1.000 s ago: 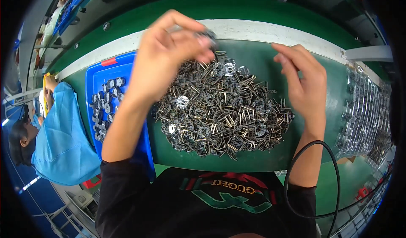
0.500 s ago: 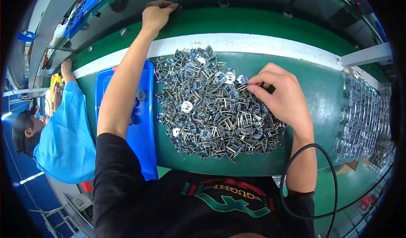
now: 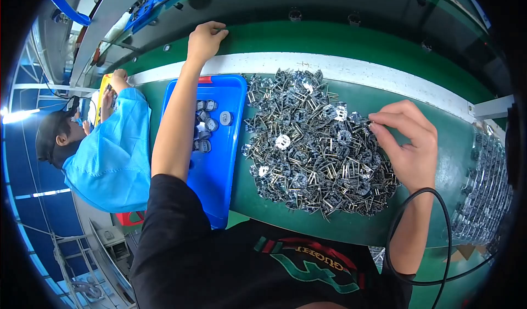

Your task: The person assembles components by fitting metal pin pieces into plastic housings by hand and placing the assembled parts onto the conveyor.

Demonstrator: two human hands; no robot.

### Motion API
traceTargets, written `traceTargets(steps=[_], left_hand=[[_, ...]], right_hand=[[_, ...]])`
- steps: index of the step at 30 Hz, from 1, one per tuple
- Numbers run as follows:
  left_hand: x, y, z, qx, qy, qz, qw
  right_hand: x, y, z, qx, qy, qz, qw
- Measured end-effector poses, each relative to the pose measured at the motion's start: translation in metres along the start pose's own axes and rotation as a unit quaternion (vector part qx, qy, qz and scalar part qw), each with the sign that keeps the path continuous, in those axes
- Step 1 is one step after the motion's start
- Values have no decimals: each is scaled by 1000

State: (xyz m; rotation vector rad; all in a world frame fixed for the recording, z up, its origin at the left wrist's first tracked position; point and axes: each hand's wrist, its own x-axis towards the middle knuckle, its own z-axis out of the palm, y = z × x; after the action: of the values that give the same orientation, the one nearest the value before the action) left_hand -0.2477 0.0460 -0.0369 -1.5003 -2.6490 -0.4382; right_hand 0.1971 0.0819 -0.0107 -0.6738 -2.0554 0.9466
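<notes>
My left hand [image 3: 206, 41] is over the near side of the green conveyor belt [image 3: 263, 37], its thumb and forefinger slightly apart with nothing visible between them. Across the work table lies a large heap of small pinned parts [image 3: 324, 150], dark round bases with metal pins and a few pale discs. At the heap's right edge, the fingertips of my right hand [image 3: 409, 144] are pinched, seemingly around a small pinned part that they mostly hide. Under my left forearm, a blue tray [image 3: 219, 183] holds several grey rounded pieces [image 3: 208, 119].
Dark round pieces [image 3: 295, 15] sit spaced along the belt beyond a white rail [image 3: 324, 65]. Clear plastic trays [image 3: 477, 188] are stacked at the right. A black cable [image 3: 447, 221] loops round my right forearm. To the left, a person in blue [image 3: 110, 150] works beside a yellow tray [image 3: 104, 92].
The view has swung left, so the table appears farther right. My left hand has let go of a small piece on the belt and drawn back left. My right hand stays at the heap's edge.
</notes>
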Motion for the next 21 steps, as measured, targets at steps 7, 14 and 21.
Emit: traceTargets(steps=[7, 14, 21], left_hand=[[-94, 130, -46, -623, -169, -28, 763], [-151, 179, -38, -771, -355, -44, 527], [-161, 187, -23, -762, -366, -53, 532]], right_hand=[[-3, 0, -11, -191, -32, -105, 975], [-6, -7, -9, 223, 17, 240, 945], [-8, -11, 5, 309, 108, 160, 931]])
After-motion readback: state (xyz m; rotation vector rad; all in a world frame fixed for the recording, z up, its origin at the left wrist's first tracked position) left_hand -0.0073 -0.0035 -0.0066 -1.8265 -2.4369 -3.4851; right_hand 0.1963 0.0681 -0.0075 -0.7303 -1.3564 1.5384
